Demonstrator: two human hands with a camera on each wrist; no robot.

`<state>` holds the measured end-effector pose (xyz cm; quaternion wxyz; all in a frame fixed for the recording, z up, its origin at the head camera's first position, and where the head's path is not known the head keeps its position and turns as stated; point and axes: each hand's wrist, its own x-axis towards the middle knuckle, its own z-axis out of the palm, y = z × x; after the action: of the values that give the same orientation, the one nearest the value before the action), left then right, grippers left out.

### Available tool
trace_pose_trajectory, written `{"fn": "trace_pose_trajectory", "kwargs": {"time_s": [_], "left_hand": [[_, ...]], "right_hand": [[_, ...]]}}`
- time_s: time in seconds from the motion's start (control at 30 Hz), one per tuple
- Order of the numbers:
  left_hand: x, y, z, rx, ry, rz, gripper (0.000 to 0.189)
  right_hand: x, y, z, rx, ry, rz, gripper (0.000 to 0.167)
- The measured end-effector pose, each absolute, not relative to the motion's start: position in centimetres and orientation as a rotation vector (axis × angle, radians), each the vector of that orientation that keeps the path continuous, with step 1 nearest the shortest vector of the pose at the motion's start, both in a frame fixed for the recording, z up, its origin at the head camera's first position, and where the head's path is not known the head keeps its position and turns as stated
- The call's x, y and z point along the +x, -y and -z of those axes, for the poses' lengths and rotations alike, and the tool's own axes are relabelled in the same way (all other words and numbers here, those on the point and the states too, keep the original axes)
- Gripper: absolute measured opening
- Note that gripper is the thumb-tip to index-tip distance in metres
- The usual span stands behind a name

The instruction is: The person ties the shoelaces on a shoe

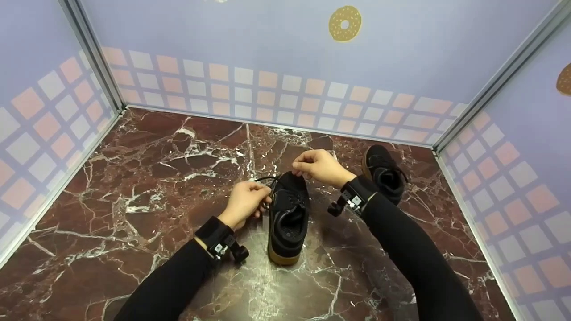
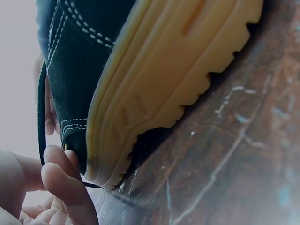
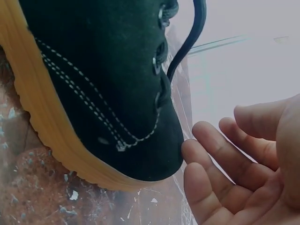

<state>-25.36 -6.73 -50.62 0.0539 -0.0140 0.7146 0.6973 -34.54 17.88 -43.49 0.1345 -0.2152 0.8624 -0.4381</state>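
Note:
A black lace-up shoe (image 1: 286, 247) with white stitching and a tan gum sole (image 2: 159, 65) sits on the floor, its toe pointing away from me. At the left side of its toe, my left hand (image 1: 244, 201) pinches a black shoelace (image 2: 41, 112) between thumb and fingers. The lace bows in a loop (image 1: 266, 178) above that hand. My right hand (image 1: 322, 167) is at the front of the toe, fingers loosely bent and grasping nothing. In the right wrist view its fingertips (image 3: 191, 151) are right at the toe cap (image 3: 161, 161).
A second black shoe (image 1: 377, 156) stands to the right, beyond my right wrist, with a lace hanging over its side. Brown veined marble floor (image 1: 147, 249) lies underneath. Lilac panels with a checked band (image 1: 254, 91) enclose the back, left and right.

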Motion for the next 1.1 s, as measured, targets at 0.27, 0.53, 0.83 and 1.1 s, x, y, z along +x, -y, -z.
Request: {"fn": "trace_pose_trajectory", "kwargs": {"time_s": [0.27, 0.53, 0.83, 1.1], "left_hand": [[-25.4, 7.0, 49.8, -0.070, -2.024, -2.199, 0.025], [-25.8, 8.5, 48.2, 0.016, -1.844, -2.170, 0.044], [-26.0, 9.1, 48.1, 0.274, -1.953, -2.044, 0.048], [-26.6, 8.7, 48.3, 0.351, -2.266, -1.941, 0.026]], "right_hand": [[-34.3, -18.1, 43.5, -0.628, -2.511, 1.261, 0.023], [-34.2, -18.2, 43.6, -0.647, -2.532, 1.243, 0.023], [-33.7, -18.4, 43.6, -0.662, -2.526, 1.268, 0.017], [-33.2, -18.4, 43.1, -0.692, -2.496, 1.287, 0.020]]}}
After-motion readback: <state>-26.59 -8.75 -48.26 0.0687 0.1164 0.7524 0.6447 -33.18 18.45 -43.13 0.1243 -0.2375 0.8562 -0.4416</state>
